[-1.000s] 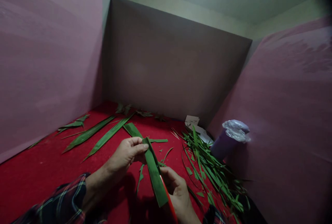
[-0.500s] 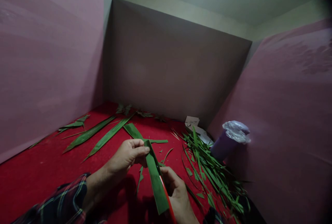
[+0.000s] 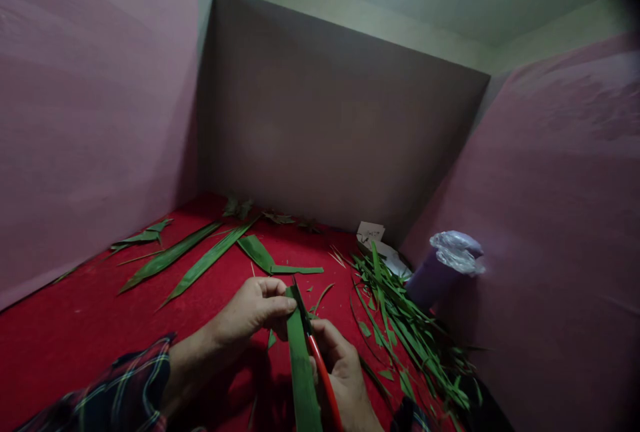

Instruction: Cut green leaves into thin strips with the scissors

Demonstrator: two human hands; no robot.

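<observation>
My left hand (image 3: 255,309) pinches the upper end of a long green leaf strip (image 3: 301,372) between thumb and fingers. The strip hangs down toward the bottom edge of the view. My right hand (image 3: 343,369) is closed around scissors with red handles (image 3: 324,372). Their dark blades (image 3: 300,299) point up and away, along the right edge of the strip near my left thumb. Whether the blades touch the leaf, I cannot tell. Just beyond my hands, a narrow leaf piece (image 3: 297,270) lies by the end of a broader leaf (image 3: 256,253).
Two long leaves (image 3: 170,257) lie on the red cloth (image 3: 70,345) at left. A heap of leaf strips (image 3: 415,332) spreads at right, beside a purple roll with clear plastic (image 3: 440,272). Thin sticks (image 3: 337,255) and a white card (image 3: 370,232) are farther back. Pink-covered walls flank both sides.
The leaf strip and both hands have shifted slightly, the left hand a little right and down. The blades now show beside the strip's upper end, and the strip hangs more upright.
</observation>
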